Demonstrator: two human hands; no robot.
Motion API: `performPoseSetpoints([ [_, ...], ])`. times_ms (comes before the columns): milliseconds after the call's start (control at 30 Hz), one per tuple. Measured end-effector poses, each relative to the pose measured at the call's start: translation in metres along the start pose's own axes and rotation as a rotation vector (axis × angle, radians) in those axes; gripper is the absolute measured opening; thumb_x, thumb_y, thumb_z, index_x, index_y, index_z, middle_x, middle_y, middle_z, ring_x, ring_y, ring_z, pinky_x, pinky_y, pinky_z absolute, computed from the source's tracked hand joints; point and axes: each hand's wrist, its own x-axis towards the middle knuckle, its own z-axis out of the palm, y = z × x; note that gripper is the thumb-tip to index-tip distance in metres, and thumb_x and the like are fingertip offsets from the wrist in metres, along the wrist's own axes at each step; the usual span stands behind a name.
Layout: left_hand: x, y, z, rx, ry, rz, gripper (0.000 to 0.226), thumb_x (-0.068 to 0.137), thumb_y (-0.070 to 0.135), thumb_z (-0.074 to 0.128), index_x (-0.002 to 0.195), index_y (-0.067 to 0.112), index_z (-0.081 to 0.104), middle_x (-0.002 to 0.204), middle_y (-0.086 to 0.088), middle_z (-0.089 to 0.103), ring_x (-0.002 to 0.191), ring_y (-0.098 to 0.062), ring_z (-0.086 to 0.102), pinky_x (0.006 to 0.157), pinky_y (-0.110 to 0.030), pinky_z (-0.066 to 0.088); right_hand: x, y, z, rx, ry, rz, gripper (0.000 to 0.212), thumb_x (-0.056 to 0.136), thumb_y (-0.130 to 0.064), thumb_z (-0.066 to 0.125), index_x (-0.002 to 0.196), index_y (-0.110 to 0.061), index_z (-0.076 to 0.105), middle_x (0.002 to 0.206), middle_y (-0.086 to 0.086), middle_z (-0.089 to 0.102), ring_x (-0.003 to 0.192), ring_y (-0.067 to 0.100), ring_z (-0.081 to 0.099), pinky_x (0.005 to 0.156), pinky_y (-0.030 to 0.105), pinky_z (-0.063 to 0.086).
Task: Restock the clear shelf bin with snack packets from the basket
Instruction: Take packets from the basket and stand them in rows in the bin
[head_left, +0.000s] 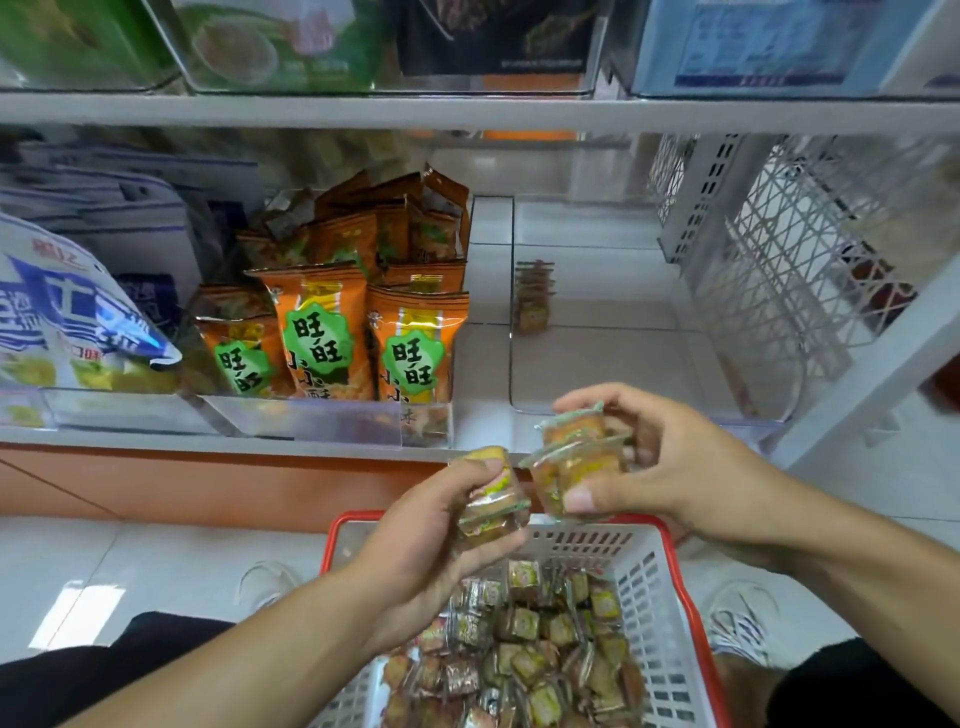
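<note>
1. Above the basket (670, 587), a small stack of snack packets (491, 499) is being pinched by the left hand (426, 535).
2. More packets (576, 457) are being gripped by the right hand (670, 467), just before the clear shelf bin (613, 364).

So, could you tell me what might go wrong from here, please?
1. Each hand grips a loose stack: the left hand and right hand could let snack packets slip and miss the basket.
2. The clear shelf bin stands beside the bin of orange bags; packets could land in the wrong one.
</note>
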Motion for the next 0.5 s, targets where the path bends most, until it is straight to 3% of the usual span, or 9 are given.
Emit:
performPoseSetpoints([
  [67, -0.001, -0.006, 0.001, 0.106, 0.024, 0.084, 0.057, 0.066, 0.029, 0.082, 0.116, 0.003, 0.073, 0.112, -0.015, 0.077, 0.085, -0.021, 0.077, 0.065, -0.031, 0.062, 0.0, 0.003, 0.005, 0.296, -0.047, 0.15, 0.072, 0.064, -0.004, 0.091, 0.127, -0.016, 0.059, 0.112, 0.015, 0.074, 0.096, 0.027, 0.072, 0.087, 0.04, 0.06],
  [133, -0.003, -0.01, 0.003, 0.149, 0.008, 0.133, 0.057, 0.072, 0.031, 0.08, 0.121, 0.005, 0.07, 0.113, -0.011, 0.077, 0.091, -0.02, 0.077, 0.07, -0.033, 0.063, 0.0, 0.005, 0.013, 0.433, -0.031, 0.235, 0.069, 0.068, -0.001, 0.085, 0.129, -0.008, 0.054, 0.113, 0.018, 0.074, 0.093, 0.026, 0.073, 0.082, 0.034, 0.06],
  [333, -0.006, -0.012, 0.002, 0.188, 0.021, 0.219, 0.053, 0.076, 0.048, 0.078, 0.115, 0.011, 0.074, 0.117, -0.009, 0.076, 0.106, -0.023, 0.075, 0.08, -0.039, 0.063, 0.003, 0.008, 0.019, 0.515, 0.086, 0.276, 0.054, 0.078, -0.005, 0.075, 0.13, -0.006, 0.06, 0.117, 0.012, 0.074, 0.099, 0.021, 0.073, 0.08, 0.025, 0.061],
  [433, -0.007, -0.009, 0.003, 0.22, 0.025, 0.251, 0.069, 0.069, 0.054, 0.088, 0.116, 0.007, 0.07, 0.113, -0.011, 0.077, 0.103, -0.025, 0.075, 0.079, -0.038, 0.063, 0.004, 0.01, 0.019, 0.502, 0.089, 0.296, 0.052, 0.078, -0.006, 0.075, 0.128, -0.008, 0.062, 0.118, 0.012, 0.074, 0.1, 0.022, 0.073, 0.083, 0.028, 0.061],
  [500, -0.007, -0.009, 0.003, 0.239, 0.015, 0.263, 0.073, 0.06, 0.046, 0.095, 0.117, 0.008, 0.07, 0.114, -0.014, 0.076, 0.1, -0.025, 0.076, 0.078, -0.036, 0.063, 0.003, 0.011, 0.019, 0.468, 0.08, 0.292, 0.059, 0.072, -0.01, 0.08, 0.128, -0.012, 0.062, 0.119, 0.009, 0.074, 0.101, 0.023, 0.073, 0.087, 0.033, 0.061],
])
